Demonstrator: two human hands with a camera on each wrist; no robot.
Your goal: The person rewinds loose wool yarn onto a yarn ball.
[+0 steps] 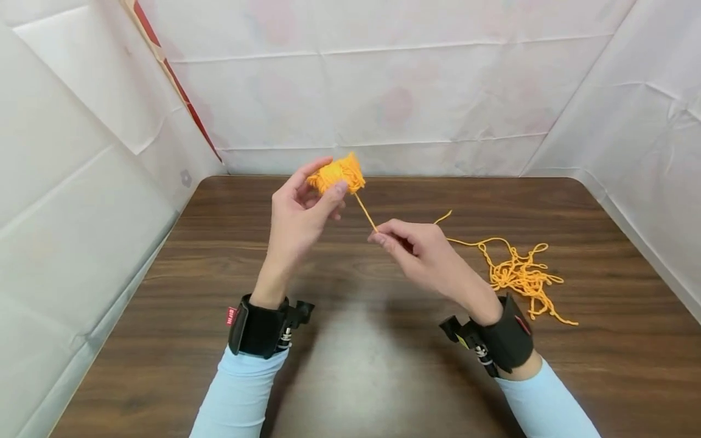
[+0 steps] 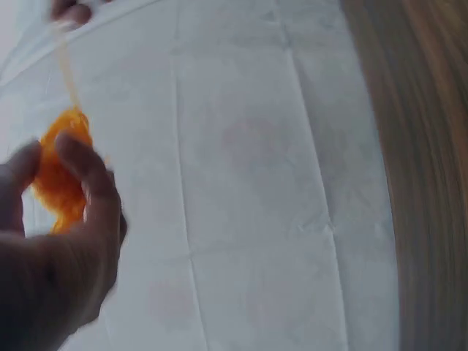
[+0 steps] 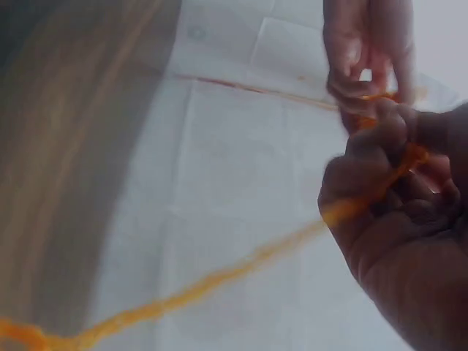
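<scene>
My left hand (image 1: 306, 207) holds a small ball of orange yarn (image 1: 336, 173) between thumb and fingertips, raised above the dark wooden table (image 1: 350, 365). The left wrist view shows the same orange yarn ball (image 2: 62, 172) pinched in that hand (image 2: 58, 256). A taut yarn strand (image 1: 365, 213) runs from the ball down to my right hand (image 1: 416, 249), which pinches it. The strand continues to a loose tangle of orange yarn (image 1: 520, 274) lying on the table at the right. In the blurred right wrist view the right hand (image 3: 395, 205) grips the strand (image 3: 219, 274).
White sheeting (image 1: 383, 91) walls in the table at the back and on both sides. A red strip (image 1: 175, 79) runs down the back left corner. Black wrist straps sit on both forearms above light blue sleeves.
</scene>
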